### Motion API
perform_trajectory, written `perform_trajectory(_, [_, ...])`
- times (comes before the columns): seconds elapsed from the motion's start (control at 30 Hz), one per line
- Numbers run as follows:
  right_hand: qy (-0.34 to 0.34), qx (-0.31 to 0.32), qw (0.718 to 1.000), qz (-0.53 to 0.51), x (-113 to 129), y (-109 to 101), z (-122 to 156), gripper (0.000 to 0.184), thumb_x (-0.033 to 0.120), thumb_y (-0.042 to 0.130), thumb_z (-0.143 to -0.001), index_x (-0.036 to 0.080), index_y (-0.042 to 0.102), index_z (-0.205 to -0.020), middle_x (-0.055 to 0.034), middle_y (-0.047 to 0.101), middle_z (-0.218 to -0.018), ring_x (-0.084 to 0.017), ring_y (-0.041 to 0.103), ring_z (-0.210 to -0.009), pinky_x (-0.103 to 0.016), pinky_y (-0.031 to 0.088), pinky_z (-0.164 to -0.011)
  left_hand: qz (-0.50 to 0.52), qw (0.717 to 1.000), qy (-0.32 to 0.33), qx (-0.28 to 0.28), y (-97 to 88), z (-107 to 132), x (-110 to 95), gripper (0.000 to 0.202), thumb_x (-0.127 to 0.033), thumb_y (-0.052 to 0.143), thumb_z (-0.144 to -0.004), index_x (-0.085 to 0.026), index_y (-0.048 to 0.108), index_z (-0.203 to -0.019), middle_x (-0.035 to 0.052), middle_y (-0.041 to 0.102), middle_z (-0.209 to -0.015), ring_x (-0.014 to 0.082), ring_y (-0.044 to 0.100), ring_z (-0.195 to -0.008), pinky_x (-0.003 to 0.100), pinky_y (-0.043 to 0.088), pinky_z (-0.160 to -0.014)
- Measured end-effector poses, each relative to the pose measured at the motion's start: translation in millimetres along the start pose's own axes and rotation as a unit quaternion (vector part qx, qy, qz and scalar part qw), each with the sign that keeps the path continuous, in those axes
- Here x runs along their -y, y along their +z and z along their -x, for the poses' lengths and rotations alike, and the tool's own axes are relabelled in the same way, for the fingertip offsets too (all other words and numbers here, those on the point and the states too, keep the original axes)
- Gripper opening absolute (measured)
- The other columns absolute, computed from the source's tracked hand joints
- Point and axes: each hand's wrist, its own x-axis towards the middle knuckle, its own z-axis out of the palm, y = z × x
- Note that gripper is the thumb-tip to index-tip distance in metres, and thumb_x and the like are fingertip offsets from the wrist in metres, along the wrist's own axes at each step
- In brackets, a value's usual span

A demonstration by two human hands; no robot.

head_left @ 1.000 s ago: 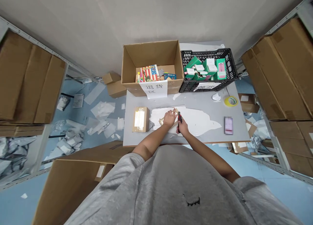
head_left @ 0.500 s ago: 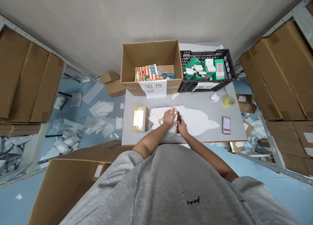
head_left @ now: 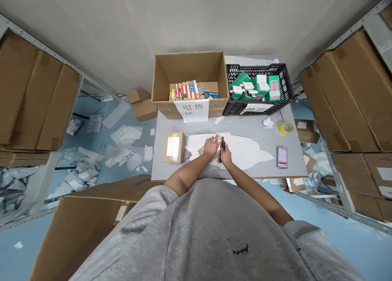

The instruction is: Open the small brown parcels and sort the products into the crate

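My right hand (head_left: 226,155) is shut on a black-and-red box cutter (head_left: 222,149), its tip down at a small tan parcel (head_left: 203,151). My left hand (head_left: 210,147) lies flat on that parcel and presses it to a torn white sheet (head_left: 241,150) on the grey table (head_left: 245,128). The parcel is mostly hidden under both hands. To the left of the sheet stands a taped cardboard box (head_left: 174,147).
An open carton (head_left: 190,71) holding books and a black crate (head_left: 259,89) of green-and-white boxes stand at the table's back. A tape roll (head_left: 286,128) and a blurred phone (head_left: 281,157) lie right. Shelved cartons flank the table; paper scraps litter the floor.
The whole view has drifted slightly as my head moves. My right hand and the cutter sit slightly nearer my left hand; the parcel stays under my hands.
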Motion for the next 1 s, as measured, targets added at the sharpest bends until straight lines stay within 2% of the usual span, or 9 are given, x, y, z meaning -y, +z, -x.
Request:
perform_trajectory(0.13, [-0.005, 0.004, 0.999, 0.038, -7.9, 1.1, 6.0, 0.046, 0.031, 0.040, -0.108, 0.018, 0.040, -0.153, 0.0074, 0.054, -0.053, -0.016, 0.057, -0.039, -0.022, 0.047, -0.042, 0.005, 1.000, -0.012, 0.002, -1.9, -4.0, -1.2, 0.064, -0.046, 0.022, -0.107, -0.016, 0.039, -0.161, 0.0180, 0.062, -0.133, 0.0256, 0.060, -0.122, 0.040, 0.045, -0.110])
perform_trajectory(0.23, [-0.012, 0.042, 0.995, 0.088, -20.8, 5.1, 15.4, 0.031, 0.028, 0.044, -0.106, 0.016, 0.053, -0.133, 0.0068, 0.052, -0.050, -0.016, 0.053, -0.035, -0.022, 0.043, -0.039, 0.010, 1.000, -0.022, 0.005, -3.5, -5.8, -5.1, 0.063, -0.046, 0.021, -0.107, -0.017, 0.043, -0.158, 0.0176, 0.063, -0.131, 0.0253, 0.059, -0.123, 0.040, 0.045, -0.110])
perform_trajectory(0.3, [-0.014, 0.059, 0.994, 0.087, -28.0, 5.9, 18.9, 0.022, 0.026, 0.044, -0.105, 0.017, 0.055, -0.122, 0.0067, 0.052, -0.049, -0.016, 0.053, -0.036, -0.022, 0.043, -0.039, 0.011, 1.000, -0.010, 0.005, -4.1, -4.7, -5.9, 0.063, -0.047, 0.021, -0.107, -0.019, 0.043, -0.158, 0.0169, 0.063, -0.129, 0.0251, 0.059, -0.122, 0.040, 0.045, -0.110])
perform_trajectory(0.47, [-0.015, 0.038, 0.998, 0.055, -38.5, -21.6, 12.8, 0.018, 0.033, 0.043, -0.105, 0.022, 0.053, -0.115, 0.0078, 0.053, -0.052, -0.015, 0.054, -0.037, -0.020, 0.042, -0.039, 0.013, 1.000, 0.007, -0.008, -6.5, -0.9, 6.2, 0.063, -0.052, 0.025, -0.106, -0.024, 0.040, -0.160, 0.0157, 0.060, -0.132, 0.0238, 0.059, -0.122, 0.038, 0.046, -0.109])
perform_trajectory(0.57, [-0.047, 0.001, 0.997, 0.058, -34.0, -45.5, 0.5, 0.020, 0.040, 0.044, -0.104, 0.022, 0.053, -0.110, 0.0079, 0.055, -0.054, -0.014, 0.055, -0.039, -0.019, 0.043, -0.040, 0.006, 0.999, 0.028, -0.014, -10.5, -6.7, 18.5, 0.061, -0.052, 0.029, -0.106, -0.023, 0.041, -0.159, 0.0155, 0.059, -0.134, 0.0235, 0.057, -0.125, 0.037, 0.045, -0.111])
perform_trajectory(0.63, [-0.065, -0.026, 0.996, 0.060, -23.2, -53.3, -12.2, 0.022, 0.043, 0.048, -0.103, 0.023, 0.053, -0.109, 0.0079, 0.055, -0.055, -0.013, 0.055, -0.041, -0.019, 0.044, -0.043, -0.002, 0.997, 0.073, -0.014, -14.4, -14.1, 26.4, 0.061, -0.053, 0.031, -0.105, -0.022, 0.042, -0.158, 0.0156, 0.059, -0.134, 0.0233, 0.057, -0.126, 0.037, 0.044, -0.112])
perform_trajectory(0.8, [-0.072, -0.051, 0.992, 0.092, 9.0, -48.7, -54.5, 0.038, 0.050, 0.073, -0.090, 0.022, 0.057, -0.109, 0.0051, 0.059, -0.068, -0.012, 0.056, -0.050, -0.020, 0.046, -0.045, -0.005, 0.979, 0.203, 0.021, -26.7, -27.3, 39.7, 0.057, -0.055, 0.040, -0.104, -0.025, 0.050, -0.151, 0.0136, 0.057, -0.137, 0.0211, 0.055, -0.129, 0.035, 0.042, -0.115])
perform_trajectory(0.9, [-0.054, -0.019, 0.994, 0.097, 12.3, -47.6, -73.9, 0.046, 0.041, 0.087, -0.078, 0.020, 0.057, -0.106, 0.0053, 0.058, -0.070, -0.011, 0.054, -0.051, -0.020, 0.044, -0.043, -0.003, 0.980, 0.195, 0.034, -30.4, -17.9, 40.0, 0.057, -0.059, 0.045, -0.101, -0.024, 0.054, -0.146, 0.0137, 0.056, -0.138, 0.0220, 0.053, -0.130, 0.035, 0.041, -0.115])
perform_trajectory(1.0, [0.000, 0.020, 0.999, 0.042, 4.7, -49.4, -81.8, 0.047, 0.035, 0.089, -0.074, 0.019, 0.056, -0.104, 0.0070, 0.054, -0.062, -0.011, 0.048, -0.047, -0.021, 0.041, -0.041, 0.021, 0.983, 0.181, 0.016, -28.3, 4.1, 33.7, 0.063, -0.067, 0.053, -0.095, -0.021, 0.058, -0.137, 0.0153, 0.056, -0.136, 0.0247, 0.052, -0.129, 0.037, 0.042, -0.115])
